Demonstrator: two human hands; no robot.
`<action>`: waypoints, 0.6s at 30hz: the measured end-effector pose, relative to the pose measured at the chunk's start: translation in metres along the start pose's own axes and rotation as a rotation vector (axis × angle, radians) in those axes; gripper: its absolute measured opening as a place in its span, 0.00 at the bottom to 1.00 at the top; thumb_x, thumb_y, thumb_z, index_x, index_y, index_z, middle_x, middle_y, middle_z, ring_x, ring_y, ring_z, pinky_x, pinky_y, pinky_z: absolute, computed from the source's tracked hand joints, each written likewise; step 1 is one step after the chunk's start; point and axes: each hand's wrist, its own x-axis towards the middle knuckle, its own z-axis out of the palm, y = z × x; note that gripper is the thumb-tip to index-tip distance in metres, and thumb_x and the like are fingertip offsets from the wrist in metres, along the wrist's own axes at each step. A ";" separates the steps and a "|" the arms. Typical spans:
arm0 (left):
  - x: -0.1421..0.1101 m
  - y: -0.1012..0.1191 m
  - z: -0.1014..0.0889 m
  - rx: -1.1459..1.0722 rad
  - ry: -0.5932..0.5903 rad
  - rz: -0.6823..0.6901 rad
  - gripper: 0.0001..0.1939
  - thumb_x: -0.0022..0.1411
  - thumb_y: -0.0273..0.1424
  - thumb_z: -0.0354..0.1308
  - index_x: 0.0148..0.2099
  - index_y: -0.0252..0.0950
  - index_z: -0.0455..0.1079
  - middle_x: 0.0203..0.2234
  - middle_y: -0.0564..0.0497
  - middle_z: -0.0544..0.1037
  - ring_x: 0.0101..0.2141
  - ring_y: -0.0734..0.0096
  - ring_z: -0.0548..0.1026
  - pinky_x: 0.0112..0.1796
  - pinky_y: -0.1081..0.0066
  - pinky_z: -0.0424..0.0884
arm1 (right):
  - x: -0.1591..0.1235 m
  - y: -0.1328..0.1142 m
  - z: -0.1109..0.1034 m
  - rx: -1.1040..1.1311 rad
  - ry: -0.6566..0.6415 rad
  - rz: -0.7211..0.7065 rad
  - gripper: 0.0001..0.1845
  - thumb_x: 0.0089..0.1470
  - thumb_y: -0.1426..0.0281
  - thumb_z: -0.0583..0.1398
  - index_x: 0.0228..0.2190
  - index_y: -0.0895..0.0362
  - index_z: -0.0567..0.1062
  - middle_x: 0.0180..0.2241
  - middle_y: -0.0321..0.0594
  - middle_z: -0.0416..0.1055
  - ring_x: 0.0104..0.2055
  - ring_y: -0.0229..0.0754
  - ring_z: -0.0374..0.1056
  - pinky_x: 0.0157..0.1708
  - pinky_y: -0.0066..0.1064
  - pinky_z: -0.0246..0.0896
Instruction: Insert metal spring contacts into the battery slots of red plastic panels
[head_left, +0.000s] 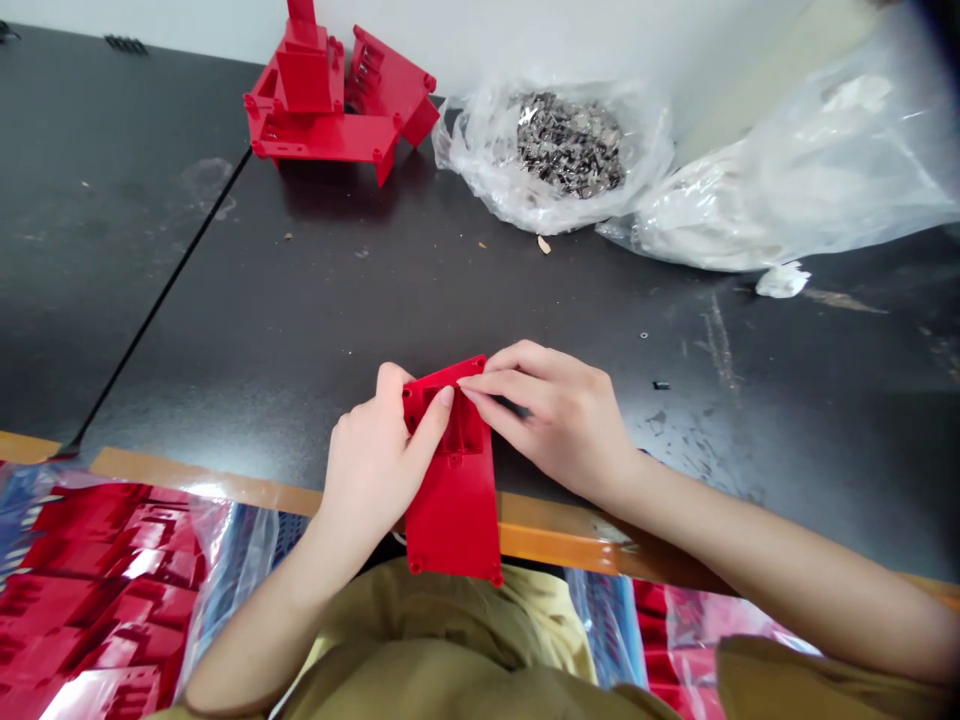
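Note:
A red plastic panel (452,515) with corner posts and a recessed compartment juts over the table's front edge. My left hand (379,450) grips its upper left side, the thumb lying across the recess. At the top of that recess, my right hand (559,415) has its thumb and index finger pinched together. Whatever is between those fingertips, if anything, is too small and covered to make out. The other right fingers are bent beside the panel's upper right corner.
Several red plastic parts (322,135) are stacked at the back. An open clear bag (480,165) holds small metal pieces; another plastic bag (750,200) lies right of it. A tiny black piece (661,385) is on the table (247,330). Below left, a crate holds red panels (97,600).

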 end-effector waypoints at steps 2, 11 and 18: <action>0.001 0.001 0.000 0.007 -0.006 -0.012 0.17 0.67 0.50 0.46 0.37 0.42 0.57 0.21 0.56 0.72 0.24 0.60 0.73 0.28 0.69 0.59 | 0.001 0.000 -0.002 0.095 -0.002 0.071 0.05 0.59 0.73 0.62 0.33 0.58 0.79 0.34 0.38 0.76 0.33 0.36 0.73 0.32 0.28 0.66; 0.002 0.000 0.001 -0.036 0.030 -0.008 0.16 0.65 0.47 0.51 0.33 0.42 0.55 0.17 0.60 0.68 0.19 0.67 0.67 0.27 0.71 0.56 | -0.050 0.034 -0.067 -0.121 -0.299 0.438 0.24 0.54 0.46 0.60 0.34 0.54 0.70 0.30 0.39 0.72 0.29 0.45 0.70 0.28 0.35 0.62; 0.003 0.003 0.002 -0.030 0.056 -0.029 0.17 0.63 0.48 0.52 0.31 0.42 0.55 0.18 0.59 0.71 0.21 0.66 0.69 0.27 0.71 0.57 | -0.122 0.049 -0.093 -0.090 -0.462 0.697 0.31 0.53 0.37 0.52 0.31 0.52 0.72 0.30 0.43 0.74 0.28 0.49 0.71 0.26 0.39 0.65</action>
